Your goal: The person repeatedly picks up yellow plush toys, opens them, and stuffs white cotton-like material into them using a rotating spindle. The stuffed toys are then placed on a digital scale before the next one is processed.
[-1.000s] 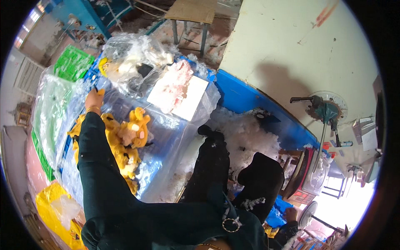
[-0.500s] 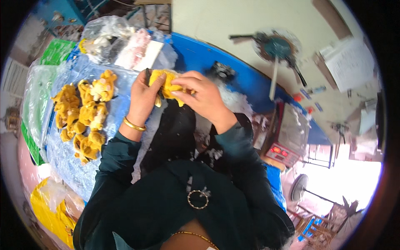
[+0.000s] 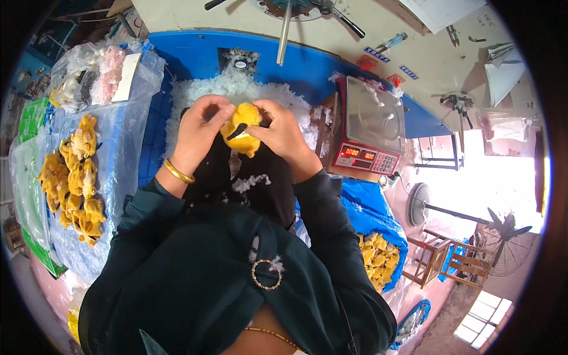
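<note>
A small yellow plush toy with black strips and a pale edge is held upright above my lap. My right hand is closed around its right side, with the thumb across its front by a black strip. At the toy's left edge, my left hand has thumb and fingertips pinched together. Whether they grip the toy's edge or a small bit of something is too small to tell. White fibre stuffing lies on my dark clothing below the toy.
Several yellow plush pieces lie on plastic sheeting at left. Loose stuffing heaps beyond my hands, below a blue panel. At right stand a red scale, a blue bag of yellow pieces and a fan.
My view has swung right, bringing the scale and blue bag into fuller sight. The toy has turned and passed from my left hand's grip into my right; my left fingers now pinch at its edge.
</note>
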The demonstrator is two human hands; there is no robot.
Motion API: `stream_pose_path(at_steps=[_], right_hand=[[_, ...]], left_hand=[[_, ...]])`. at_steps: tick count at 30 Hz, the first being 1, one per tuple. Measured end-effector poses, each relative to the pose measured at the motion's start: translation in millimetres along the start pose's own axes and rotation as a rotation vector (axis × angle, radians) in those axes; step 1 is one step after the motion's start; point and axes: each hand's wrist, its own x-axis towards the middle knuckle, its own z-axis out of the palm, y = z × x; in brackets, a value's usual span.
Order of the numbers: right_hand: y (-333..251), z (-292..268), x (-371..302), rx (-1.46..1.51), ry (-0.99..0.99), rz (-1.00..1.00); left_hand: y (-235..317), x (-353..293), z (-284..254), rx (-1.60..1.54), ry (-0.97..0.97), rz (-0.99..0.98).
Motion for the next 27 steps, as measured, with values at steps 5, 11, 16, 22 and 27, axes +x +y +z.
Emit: stream_pose_path(at_steps=[5,11,16,22,27], right_hand=[[-16,-15,-2,-0.092,-0.127,-0.014],[-36,-57,2,0.447,-0.663,0.341],[-32,-56,3,0.229,-0.549,0.26],[-40,-55,14,-0.107,-0.34,-0.047],[-29,-54,20,-0.503,-0.097,-0.361]], left_hand=[[2,24,-1,0.139,-0.464,-0.034],[31,49,-4,0.014,-0.912,-0.161],[20,42,1,-0.068,-0.886,-0.243],[21,49,-9,-0.092,-0.587,-0.31],[18,69,-5,-0.004,-0.788,-0.291]])
